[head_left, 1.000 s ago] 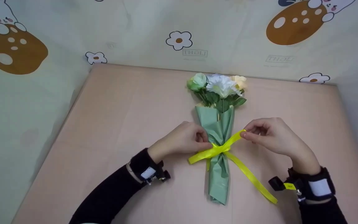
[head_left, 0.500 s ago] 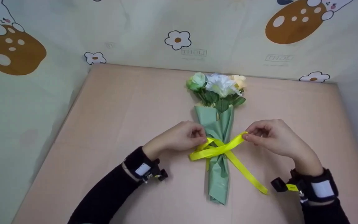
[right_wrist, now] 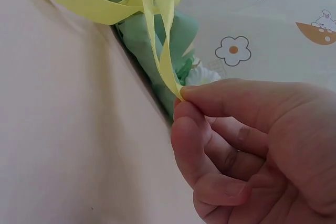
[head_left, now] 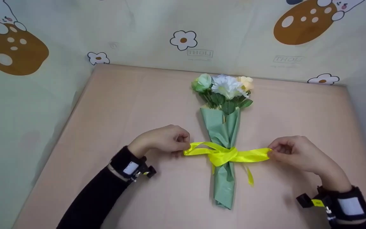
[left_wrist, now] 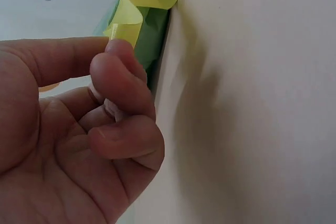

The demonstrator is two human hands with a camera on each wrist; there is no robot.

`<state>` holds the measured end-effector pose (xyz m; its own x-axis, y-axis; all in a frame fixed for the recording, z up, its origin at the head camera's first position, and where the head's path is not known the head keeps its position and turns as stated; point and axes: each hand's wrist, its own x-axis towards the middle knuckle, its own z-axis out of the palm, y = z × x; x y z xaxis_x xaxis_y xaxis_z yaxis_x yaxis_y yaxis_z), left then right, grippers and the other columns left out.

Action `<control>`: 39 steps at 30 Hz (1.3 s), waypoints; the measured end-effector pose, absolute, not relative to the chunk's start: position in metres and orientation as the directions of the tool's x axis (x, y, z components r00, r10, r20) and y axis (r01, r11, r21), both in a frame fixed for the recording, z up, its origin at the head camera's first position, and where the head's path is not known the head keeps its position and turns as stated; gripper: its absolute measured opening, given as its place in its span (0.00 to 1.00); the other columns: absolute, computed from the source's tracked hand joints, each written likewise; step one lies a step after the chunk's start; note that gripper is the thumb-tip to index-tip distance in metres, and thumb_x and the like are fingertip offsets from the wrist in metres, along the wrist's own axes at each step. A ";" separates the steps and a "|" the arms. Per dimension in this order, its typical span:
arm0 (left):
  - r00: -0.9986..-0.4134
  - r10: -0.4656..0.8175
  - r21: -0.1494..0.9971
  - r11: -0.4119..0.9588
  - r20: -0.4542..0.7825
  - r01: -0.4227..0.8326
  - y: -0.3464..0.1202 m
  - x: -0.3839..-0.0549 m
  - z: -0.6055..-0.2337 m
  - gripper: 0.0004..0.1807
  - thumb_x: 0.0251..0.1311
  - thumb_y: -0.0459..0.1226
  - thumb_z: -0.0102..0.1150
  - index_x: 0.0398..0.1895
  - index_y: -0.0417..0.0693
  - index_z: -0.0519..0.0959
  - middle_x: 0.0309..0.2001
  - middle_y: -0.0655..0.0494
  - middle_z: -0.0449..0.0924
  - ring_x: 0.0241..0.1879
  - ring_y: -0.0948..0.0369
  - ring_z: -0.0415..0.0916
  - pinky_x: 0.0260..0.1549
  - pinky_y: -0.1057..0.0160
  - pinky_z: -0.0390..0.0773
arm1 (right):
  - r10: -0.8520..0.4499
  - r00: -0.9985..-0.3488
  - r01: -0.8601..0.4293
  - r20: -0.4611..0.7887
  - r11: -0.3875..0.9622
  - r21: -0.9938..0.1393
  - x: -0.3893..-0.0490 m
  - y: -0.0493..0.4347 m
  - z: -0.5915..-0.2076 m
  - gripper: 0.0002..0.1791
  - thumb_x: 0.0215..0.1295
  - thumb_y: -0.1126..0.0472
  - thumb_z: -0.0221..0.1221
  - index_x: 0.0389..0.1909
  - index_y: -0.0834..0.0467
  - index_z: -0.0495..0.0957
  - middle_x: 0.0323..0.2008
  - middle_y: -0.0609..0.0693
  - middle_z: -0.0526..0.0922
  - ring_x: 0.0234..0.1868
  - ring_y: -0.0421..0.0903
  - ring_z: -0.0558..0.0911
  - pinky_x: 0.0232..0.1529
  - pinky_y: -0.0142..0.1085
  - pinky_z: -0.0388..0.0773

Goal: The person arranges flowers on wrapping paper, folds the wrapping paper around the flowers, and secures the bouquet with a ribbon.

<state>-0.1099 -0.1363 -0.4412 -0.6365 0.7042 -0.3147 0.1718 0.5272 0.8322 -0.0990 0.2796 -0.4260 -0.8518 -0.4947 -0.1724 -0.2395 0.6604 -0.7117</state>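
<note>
A bouquet [head_left: 222, 127] wrapped in green paper lies on the table, its white, pale green and peach blooms toward the back. Around its narrow middle runs a yellow ribbon [head_left: 222, 156], crossed in front and drawn out in a loop to each side. My left hand [head_left: 165, 138] pinches the left loop between thumb and forefinger. On the other side my right hand [head_left: 300, 156] pinches the right loop the same way, as the right wrist view also shows. One loose ribbon tail [head_left: 249, 176] hangs below the right loop.
A pinkish table covering [head_left: 122, 105] lies under the bouquet and both hands. Behind it and to the left rises a pale sheet [head_left: 138, 31] printed with flowers and rabbits on brown fruit. Each wrist wears a black strap with a small camera [head_left: 151, 171].
Both hands have moved apart, the left to the left, the right to the right and toward the front. The loops are pulled wider and the crossing is tighter. The lower right tail has shortened.
</note>
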 end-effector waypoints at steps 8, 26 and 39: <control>-0.661 0.664 0.874 0.485 -0.350 0.025 -0.160 -0.112 -0.435 0.05 0.55 0.33 0.58 0.25 0.40 0.74 0.21 0.43 0.80 0.19 0.45 0.78 0.23 0.48 0.76 | -0.552 -0.809 -0.234 -0.203 0.619 -0.750 -0.096 0.299 -0.427 0.09 0.55 0.54 0.64 0.37 0.49 0.81 0.30 0.44 0.81 0.29 0.44 0.78 0.28 0.34 0.77; -0.777 0.568 0.875 0.482 -0.273 0.044 -0.210 -0.117 -0.425 0.04 0.56 0.32 0.60 0.34 0.44 0.82 0.25 0.39 0.80 0.20 0.39 0.74 0.20 0.44 0.74 | -0.416 -0.855 -0.066 -0.309 0.679 -0.731 -0.093 0.334 -0.439 0.13 0.51 0.49 0.65 0.37 0.48 0.82 0.34 0.46 0.82 0.31 0.46 0.78 0.29 0.33 0.77; -0.896 0.377 0.911 0.406 -0.235 -0.068 -0.180 -0.128 -0.439 0.11 0.59 0.43 0.57 0.40 0.47 0.76 0.29 0.42 0.80 0.27 0.46 0.79 0.29 0.49 0.78 | -0.153 -0.961 0.139 -0.229 0.448 -0.883 -0.107 0.286 -0.448 0.26 0.58 0.47 0.59 0.52 0.58 0.69 0.38 0.59 0.81 0.36 0.54 0.82 0.37 0.39 0.79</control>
<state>-0.1279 -0.1802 -0.4388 -0.8959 0.3770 -0.2350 -0.0684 0.4056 0.9115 -0.1074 0.2859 -0.4482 -0.9614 -0.1528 -0.2288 0.1390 0.4479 -0.8832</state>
